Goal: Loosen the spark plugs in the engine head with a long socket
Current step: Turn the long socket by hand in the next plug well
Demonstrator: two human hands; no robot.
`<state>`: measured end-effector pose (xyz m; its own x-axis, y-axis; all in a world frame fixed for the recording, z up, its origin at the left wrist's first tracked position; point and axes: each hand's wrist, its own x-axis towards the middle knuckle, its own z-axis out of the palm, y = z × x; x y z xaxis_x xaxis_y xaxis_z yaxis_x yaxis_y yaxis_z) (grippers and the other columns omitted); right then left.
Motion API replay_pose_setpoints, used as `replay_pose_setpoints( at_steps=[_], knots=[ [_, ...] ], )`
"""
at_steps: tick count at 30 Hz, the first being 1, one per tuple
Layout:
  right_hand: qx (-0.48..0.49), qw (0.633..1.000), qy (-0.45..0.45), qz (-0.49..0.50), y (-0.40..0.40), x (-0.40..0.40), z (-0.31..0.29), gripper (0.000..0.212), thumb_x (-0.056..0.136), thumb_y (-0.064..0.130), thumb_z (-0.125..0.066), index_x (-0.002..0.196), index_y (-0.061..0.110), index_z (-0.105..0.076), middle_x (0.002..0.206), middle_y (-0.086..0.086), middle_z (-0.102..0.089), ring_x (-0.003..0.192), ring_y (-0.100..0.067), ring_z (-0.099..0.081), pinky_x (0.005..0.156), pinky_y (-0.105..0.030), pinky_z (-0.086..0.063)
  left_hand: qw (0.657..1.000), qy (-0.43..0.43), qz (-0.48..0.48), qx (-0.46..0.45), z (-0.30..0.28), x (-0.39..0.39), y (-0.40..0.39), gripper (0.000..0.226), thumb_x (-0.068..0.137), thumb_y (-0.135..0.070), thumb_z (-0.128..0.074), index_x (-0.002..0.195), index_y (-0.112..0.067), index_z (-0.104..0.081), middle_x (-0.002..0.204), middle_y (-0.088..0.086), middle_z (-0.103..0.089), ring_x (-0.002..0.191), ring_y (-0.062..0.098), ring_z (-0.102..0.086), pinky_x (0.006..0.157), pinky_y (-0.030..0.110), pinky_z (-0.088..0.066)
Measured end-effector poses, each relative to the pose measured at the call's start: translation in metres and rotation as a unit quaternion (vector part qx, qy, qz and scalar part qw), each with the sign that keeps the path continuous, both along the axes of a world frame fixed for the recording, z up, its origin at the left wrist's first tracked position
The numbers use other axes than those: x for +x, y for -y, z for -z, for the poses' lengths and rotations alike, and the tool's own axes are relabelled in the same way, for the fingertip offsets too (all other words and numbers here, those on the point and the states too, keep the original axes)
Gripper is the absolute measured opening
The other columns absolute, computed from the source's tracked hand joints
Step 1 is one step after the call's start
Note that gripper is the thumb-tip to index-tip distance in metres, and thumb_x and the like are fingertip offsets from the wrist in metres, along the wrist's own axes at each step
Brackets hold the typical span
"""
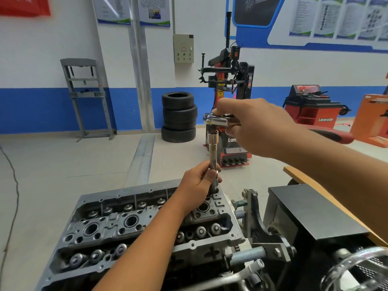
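A grey engine head point(117, 225) lies in front of me with a row of round spark plug wells. A long socket point(213, 156) stands upright with its lower end in a hole at the head's far right end. My left hand point(198, 185) grips the socket's lower part, just above the head. On top of the socket sits a chrome ratchet point(216, 119) with a red handle point(336, 136) that points right. My right hand point(252, 127) holds the ratchet near its head, thumb on top. The spark plugs themselves are hidden in the wells.
The head is mounted on a stand with a black box point(310, 211) and steel brackets point(262, 227) at its right. A wooden table edge point(310, 181) lies further right. Stacked tyres point(179, 116), a tyre changer point(228, 91) and a grey press frame point(88, 95) stand behind on the floor.
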<state>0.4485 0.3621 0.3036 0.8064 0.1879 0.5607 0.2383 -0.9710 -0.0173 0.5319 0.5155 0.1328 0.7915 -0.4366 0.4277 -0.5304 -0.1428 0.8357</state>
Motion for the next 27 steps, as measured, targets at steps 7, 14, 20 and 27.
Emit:
replay_pose_setpoints(
  at_steps=[7, 14, 20, 27],
  knots=[
    [-0.075, 0.997, 0.02, 0.006, -0.001, -0.005, -0.003, 0.045, 0.093, -0.001, -0.055, 0.116, 0.037, -0.052, 0.096, 0.002, -0.062, 0.074, -0.025, -0.054, 0.054, -0.031, -0.038, 1.0, 0.014, -0.011, 0.011, 0.002, 0.002, 0.001, 0.021, 0.11, -0.036, -0.046, 0.101, -0.045, -0.062, 0.092, -0.001, -0.073, 0.09, 0.021, -0.069, 0.091, 0.052, -0.058],
    [-0.03, 0.998, -0.047, 0.002, -0.013, -0.005, -0.01, 0.038, 0.084, -0.011, -0.051, 0.107, 0.019, -0.052, 0.081, -0.006, -0.05, 0.061, -0.023, -0.048, 0.048, -0.03, -0.031, 0.999, 0.026, -0.027, 0.009, 0.002, 0.003, 0.007, 0.018, 0.11, -0.031, -0.047, 0.1, -0.034, -0.061, 0.078, -0.008, -0.068, 0.077, 0.013, -0.065, 0.082, 0.05, -0.06],
    [-0.063, 0.995, -0.074, 0.01, -0.023, -0.004, -0.029, 0.033, 0.085, -0.01, -0.055, 0.104, 0.017, -0.054, 0.083, -0.005, -0.051, 0.065, -0.021, -0.048, 0.049, -0.029, -0.033, 0.998, 0.018, -0.058, 0.021, -0.001, -0.006, 0.01, 0.018, 0.111, -0.024, -0.047, 0.103, -0.027, -0.063, 0.09, 0.009, -0.072, 0.072, 0.001, -0.062, 0.072, 0.033, -0.058],
    [-0.046, 0.992, -0.115, 0.008, -0.015, 0.001, -0.039, 0.029, 0.088, -0.006, -0.057, 0.106, 0.017, -0.058, 0.094, -0.004, -0.056, 0.078, -0.023, -0.054, 0.052, -0.028, -0.038, 0.988, -0.034, -0.074, -0.129, -0.062, -0.018, 0.037, 0.017, 0.087, -0.029, -0.077, 0.095, -0.029, -0.062, 0.078, -0.015, -0.069, 0.076, 0.01, -0.068, 0.073, 0.03, -0.057]
  ],
)
